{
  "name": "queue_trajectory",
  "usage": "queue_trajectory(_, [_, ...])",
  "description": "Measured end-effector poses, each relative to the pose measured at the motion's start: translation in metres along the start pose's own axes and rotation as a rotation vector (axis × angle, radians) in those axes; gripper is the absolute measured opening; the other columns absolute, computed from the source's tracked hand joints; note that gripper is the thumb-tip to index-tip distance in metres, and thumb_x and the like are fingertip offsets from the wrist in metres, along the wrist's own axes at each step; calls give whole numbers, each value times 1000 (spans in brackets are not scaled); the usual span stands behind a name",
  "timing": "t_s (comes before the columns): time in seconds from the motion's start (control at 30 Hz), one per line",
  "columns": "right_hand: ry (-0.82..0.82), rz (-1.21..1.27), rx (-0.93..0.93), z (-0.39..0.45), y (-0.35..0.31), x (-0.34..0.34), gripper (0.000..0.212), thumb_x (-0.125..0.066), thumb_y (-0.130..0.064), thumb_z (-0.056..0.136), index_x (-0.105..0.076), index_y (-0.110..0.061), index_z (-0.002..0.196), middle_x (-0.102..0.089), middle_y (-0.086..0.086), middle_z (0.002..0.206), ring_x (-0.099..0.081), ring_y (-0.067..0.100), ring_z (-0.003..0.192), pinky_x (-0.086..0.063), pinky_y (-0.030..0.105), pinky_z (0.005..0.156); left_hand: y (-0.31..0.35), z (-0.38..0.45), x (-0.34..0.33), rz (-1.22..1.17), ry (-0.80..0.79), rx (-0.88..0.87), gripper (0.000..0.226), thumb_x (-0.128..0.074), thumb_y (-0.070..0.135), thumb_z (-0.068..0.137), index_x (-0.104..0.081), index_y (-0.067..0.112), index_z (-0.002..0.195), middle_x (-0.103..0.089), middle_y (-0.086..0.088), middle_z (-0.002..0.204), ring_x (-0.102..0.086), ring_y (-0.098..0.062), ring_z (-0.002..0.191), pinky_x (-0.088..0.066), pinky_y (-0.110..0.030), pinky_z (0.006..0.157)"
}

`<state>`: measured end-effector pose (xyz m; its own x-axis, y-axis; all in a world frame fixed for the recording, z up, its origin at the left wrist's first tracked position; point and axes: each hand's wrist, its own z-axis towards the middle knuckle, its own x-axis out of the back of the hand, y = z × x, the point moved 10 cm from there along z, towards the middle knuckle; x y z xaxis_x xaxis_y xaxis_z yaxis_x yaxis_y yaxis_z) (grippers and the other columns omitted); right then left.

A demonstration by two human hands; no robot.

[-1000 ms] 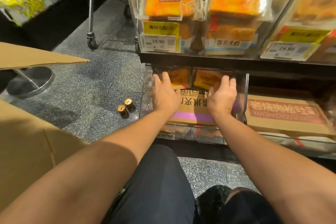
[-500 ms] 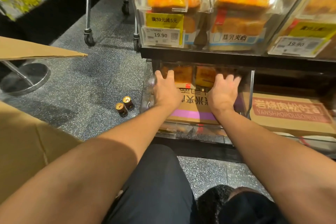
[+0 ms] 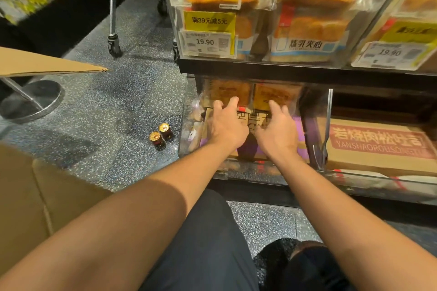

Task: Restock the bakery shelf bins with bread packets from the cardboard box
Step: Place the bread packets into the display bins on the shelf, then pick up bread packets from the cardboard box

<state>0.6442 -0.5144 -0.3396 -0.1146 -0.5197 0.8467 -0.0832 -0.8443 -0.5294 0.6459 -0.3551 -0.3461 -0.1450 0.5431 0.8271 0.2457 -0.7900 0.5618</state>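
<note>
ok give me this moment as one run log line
left hand open, reaching to left bread packet | right hand open, reaching to right bread packet | both in lower bin

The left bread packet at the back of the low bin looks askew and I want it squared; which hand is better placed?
Probably the left hand: its fingertips already reach the left bread packet, while the right hand sits before the neighbouring packet.

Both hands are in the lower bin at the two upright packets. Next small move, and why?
Probably ease both hands back out and reach for the next packet. The left hand and right hand have straight fingers, gripping nothing, and the two bread packets already stand upright side by side at the back of the lower clear bin. The cardboard box sits at the person's left.
</note>
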Motion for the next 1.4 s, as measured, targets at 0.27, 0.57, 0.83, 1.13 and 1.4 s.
queue_trajectory(0.27, [-96,-3,-54,18,13,-11,71,-72,-32,86,-34,-21,145,-38,11,141,-46,34,129,-45,43,99,2,9,-6,93,-41,-35,70,-65,35,89,-32,29,150,-44,-7,145,-44,-32,131,-42,-42,104])
queue_trajectory(0.57, [-158,49,-26,-28,-19,44,72,-74,-22,82,-42,-19,147,-48,7,144,-47,27,131,-42,38,104,11,-38,39,2,-179,136,85,-70,28,87,-19,37,155,-39,-7,152,-41,-31,136,-40,-44,110])
queue_trajectory(0.83, [-389,-25,101,-123,-124,176,64,-72,-21,81,-48,-15,140,-54,11,137,-48,30,126,-40,40,105,43,-151,212,-42,-171,270,66,-69,21,88,-40,39,145,-65,-1,115,-60,-23,101,-42,-27,74])
queue_trajectory(1.13, [-702,-47,383,-280,-277,280,62,-66,-20,84,-44,-14,142,-53,19,131,-52,39,120,-45,37,95,6,-323,402,-133,-11,584,57,-72,30,85,-51,34,138,-64,-2,130,-59,-23,120,-47,-29,97])
queue_trajectory(1.4, [-876,-131,629,-436,-385,229,58,-66,-27,85,-46,-21,139,-56,12,120,-57,35,108,-42,29,79,-119,-476,503,-168,126,799,56,-73,34,84,-51,30,136,-63,-5,130,-58,-25,120,-48,-35,100])
